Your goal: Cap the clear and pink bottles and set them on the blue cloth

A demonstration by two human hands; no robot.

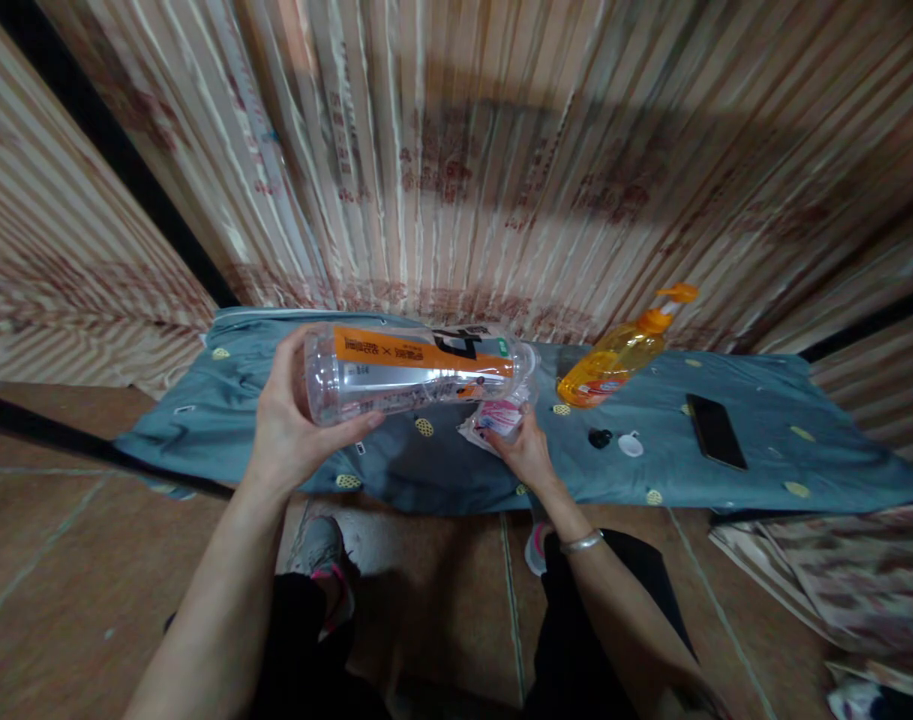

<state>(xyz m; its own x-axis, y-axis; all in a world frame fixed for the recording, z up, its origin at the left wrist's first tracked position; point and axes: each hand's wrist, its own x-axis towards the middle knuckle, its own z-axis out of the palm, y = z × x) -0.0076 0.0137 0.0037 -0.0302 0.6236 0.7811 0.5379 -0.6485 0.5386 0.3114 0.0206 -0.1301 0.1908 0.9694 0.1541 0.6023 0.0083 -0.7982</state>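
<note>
Centre frame, the left hand (285,425) grips the large bottle (418,368), the right hand (531,455) a pink-printed container (501,413); keep both steady, I'd say, so neither slips.

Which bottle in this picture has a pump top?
The amber pump bottle on the patterned blue-grey cloth; its orange pump sets it apart from the clear plastic bottle in the left hand.
</note>
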